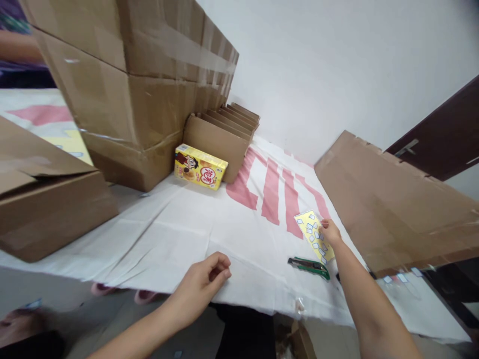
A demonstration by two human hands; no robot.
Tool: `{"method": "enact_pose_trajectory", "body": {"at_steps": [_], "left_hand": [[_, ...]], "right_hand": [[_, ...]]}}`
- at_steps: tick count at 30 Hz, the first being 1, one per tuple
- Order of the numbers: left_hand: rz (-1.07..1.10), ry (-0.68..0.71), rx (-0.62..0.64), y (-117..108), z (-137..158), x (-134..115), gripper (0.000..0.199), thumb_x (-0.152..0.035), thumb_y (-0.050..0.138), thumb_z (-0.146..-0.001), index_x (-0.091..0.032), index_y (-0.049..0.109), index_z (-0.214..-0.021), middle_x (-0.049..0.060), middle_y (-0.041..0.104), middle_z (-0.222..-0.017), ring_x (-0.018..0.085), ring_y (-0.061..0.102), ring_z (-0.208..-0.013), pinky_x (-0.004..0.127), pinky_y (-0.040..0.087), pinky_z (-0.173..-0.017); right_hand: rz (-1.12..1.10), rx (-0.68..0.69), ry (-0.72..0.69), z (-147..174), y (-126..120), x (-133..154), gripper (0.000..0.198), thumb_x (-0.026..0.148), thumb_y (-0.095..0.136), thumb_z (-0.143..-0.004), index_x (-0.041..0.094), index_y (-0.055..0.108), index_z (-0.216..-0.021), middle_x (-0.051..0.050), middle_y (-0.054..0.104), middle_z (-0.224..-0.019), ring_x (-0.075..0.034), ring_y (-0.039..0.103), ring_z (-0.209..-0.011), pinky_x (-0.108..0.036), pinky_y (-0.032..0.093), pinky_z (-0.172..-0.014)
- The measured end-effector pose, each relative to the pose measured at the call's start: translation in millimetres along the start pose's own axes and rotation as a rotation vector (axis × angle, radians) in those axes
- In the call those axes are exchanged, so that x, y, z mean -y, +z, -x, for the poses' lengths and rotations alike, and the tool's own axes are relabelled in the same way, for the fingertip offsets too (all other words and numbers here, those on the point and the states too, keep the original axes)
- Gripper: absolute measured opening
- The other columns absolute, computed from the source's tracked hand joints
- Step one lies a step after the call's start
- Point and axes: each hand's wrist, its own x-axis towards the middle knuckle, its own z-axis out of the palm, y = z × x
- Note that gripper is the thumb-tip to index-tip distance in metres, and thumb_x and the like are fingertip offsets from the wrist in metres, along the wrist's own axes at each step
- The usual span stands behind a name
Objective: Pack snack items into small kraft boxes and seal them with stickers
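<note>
My right hand (331, 232) is at the right edge of a yellow sheet (312, 232) dotted with small white labels outlined in blue. Its thumb and finger are pinched together, and a small pale sliver that looks like a label shows at the tips. A green utility knife (310, 267) lies on the cloth just below the sheet. Near the table's front edge, my left hand (204, 276) hovers with loosely curled fingers, thumb apart, holding nothing. Beyond it, a yellow snack box (201, 167) with red lettering rests on its long side.
Behind the snack box stands a row of upright cardboard pieces (220, 137), beside large stacked cartons (157, 89). An opened carton (56, 214) sits at the left. A cardboard panel (396, 204) leans along the right side. Another person's arm (18, 47) shows at upper left.
</note>
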Motion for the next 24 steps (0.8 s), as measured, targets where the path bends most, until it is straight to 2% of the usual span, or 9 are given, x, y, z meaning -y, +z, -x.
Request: {"method": "enact_pose_trajectory", "body": {"at_steps": [3, 5, 8, 11, 15, 24], "left_hand": [[-0.004, 0.007, 0.000, 0, 0, 1, 0.016, -0.036, 0.048, -0.084, -0.021, 0.052, -0.083, -0.003, 0.055, -0.071, 0.015, 0.051, -0.070, 0.025, 0.040, -0.067], [-0.011, 0.009, 0.003, 1, 0, 1, 0.016, -0.036, 0.048, -0.084, -0.021, 0.052, -0.083, -0.002, 0.055, -0.071, 0.015, 0.052, -0.070, 0.025, 0.040, -0.067], [-0.015, 0.004, 0.000, 1, 1, 0, 0.017, -0.037, 0.047, -0.084, -0.021, 0.052, -0.082, -0.002, 0.055, -0.071, 0.015, 0.052, -0.069, 0.026, 0.041, -0.066], [-0.018, 0.009, -0.011, 1, 1, -1, 0.018, -0.038, 0.048, -0.084, -0.021, 0.052, -0.082, -0.002, 0.055, -0.071, 0.015, 0.052, -0.069, 0.026, 0.041, -0.066], [-0.026, 0.016, -0.008, 1, 1, 0, 0.017, -0.038, 0.048, -0.084, -0.021, 0.052, -0.082, -0.002, 0.055, -0.070, 0.015, 0.052, -0.069, 0.026, 0.041, -0.066], [-0.014, 0.015, -0.010, 1, 1, 0, 0.016, -0.036, 0.048, -0.083, -0.021, 0.053, -0.080, -0.002, 0.055, -0.069, 0.015, 0.053, -0.068, 0.025, 0.042, -0.065]], "right_hand": [[-0.026, -0.031, -0.008, 5, -6, 7, 0.027, 0.019, 0.054, -0.086, 0.015, 0.056, -0.112, -0.008, 0.062, -0.114, -0.017, 0.060, -0.100, -0.031, 0.047, -0.086], [-0.035, -0.030, -0.023, 11, -9, 9, 0.023, 0.016, 0.053, -0.082, 0.015, 0.059, -0.104, -0.007, 0.065, -0.107, -0.017, 0.061, -0.097, -0.027, 0.046, -0.082], [-0.058, 0.038, -0.045, 24, -6, 9, 0.013, 0.018, 0.055, -0.078, 0.017, 0.062, -0.088, -0.002, 0.068, -0.084, -0.015, 0.063, -0.076, -0.023, 0.046, -0.068], [-0.074, 0.147, -0.062, 37, 7, 9, 0.008, 0.016, 0.056, -0.073, 0.017, 0.061, -0.080, 0.002, 0.063, -0.066, -0.012, 0.059, -0.060, -0.021, 0.044, -0.058], [-0.055, 0.194, -0.087, 48, 20, 11, 0.015, 0.011, 0.056, -0.072, 0.018, 0.058, -0.085, 0.005, 0.059, -0.064, -0.011, 0.056, -0.059, -0.020, 0.040, -0.057], [0.047, 0.241, -0.137, 51, 14, 17, 0.030, 0.010, 0.051, -0.077, 0.021, 0.052, -0.105, 0.007, 0.055, -0.064, -0.010, 0.054, -0.056, -0.019, 0.038, -0.055]]}}
